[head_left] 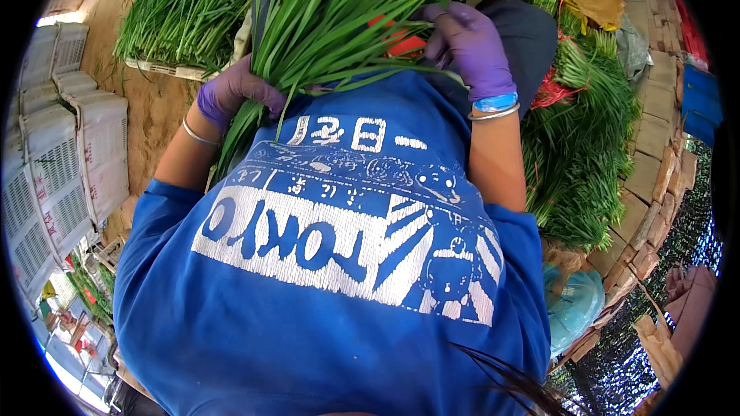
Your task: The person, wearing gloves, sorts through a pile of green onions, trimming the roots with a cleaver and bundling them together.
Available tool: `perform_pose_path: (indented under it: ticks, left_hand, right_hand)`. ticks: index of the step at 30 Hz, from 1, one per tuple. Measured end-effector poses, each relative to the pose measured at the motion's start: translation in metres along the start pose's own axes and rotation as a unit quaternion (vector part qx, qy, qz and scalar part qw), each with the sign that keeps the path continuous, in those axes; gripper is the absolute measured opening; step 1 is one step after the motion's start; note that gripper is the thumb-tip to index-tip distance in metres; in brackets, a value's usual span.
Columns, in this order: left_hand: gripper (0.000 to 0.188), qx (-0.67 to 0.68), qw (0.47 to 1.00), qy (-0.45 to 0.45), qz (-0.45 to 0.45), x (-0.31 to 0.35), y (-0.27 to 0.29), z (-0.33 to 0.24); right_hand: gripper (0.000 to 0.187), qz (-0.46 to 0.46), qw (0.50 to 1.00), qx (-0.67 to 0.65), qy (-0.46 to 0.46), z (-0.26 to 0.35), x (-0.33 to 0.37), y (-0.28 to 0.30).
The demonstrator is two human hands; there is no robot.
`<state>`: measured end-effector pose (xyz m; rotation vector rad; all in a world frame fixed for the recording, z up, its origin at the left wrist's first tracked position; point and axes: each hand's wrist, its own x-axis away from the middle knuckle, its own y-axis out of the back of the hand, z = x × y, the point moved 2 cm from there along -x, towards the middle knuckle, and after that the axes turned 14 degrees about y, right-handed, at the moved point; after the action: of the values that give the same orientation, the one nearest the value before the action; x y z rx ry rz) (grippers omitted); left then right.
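Note:
My left hand (245,92), in a purple glove, is closed around a loose bunch of garlic chives (331,23). The long flat green leaves fan out over my lap toward the upper right, and some hang down beside my left forearm. My right hand (466,50), also gloved in purple, is raised at the right side of the bunch. Its fingers are curled in toward the leaf tips; whatever they may pinch is too small to tell. Between the bunch and my right hand a red piece (401,38) shows, partly covered by leaves.
A thick pile of chives (185,11) lies on a pale crate at upper left. Bundles with red ties (578,131) are stacked at my right, beside a brick edge (644,162). White perforated crates (58,154) stand at far left. A translucent bluish plastic item (572,300) sits near my right elbow.

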<state>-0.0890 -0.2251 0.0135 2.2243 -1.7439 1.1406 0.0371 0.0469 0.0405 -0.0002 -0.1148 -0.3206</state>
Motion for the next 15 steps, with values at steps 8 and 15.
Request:
perform_pose_path:
  ticks: [8, 15]
  left_hand:
    - [0.051, -0.13, 0.991, -0.038, -0.01, 0.0, -0.009, -0.019]
    - [0.053, -0.123, 0.989, -0.015, -0.08, 0.011, -0.012, -0.025]
  right_hand:
    - [0.025, -0.117, 0.808, -0.577, -0.002, -0.036, 0.002, 0.084]
    - [0.034, -0.102, 0.711, -0.695, -0.029, -0.059, -0.003, 0.088]
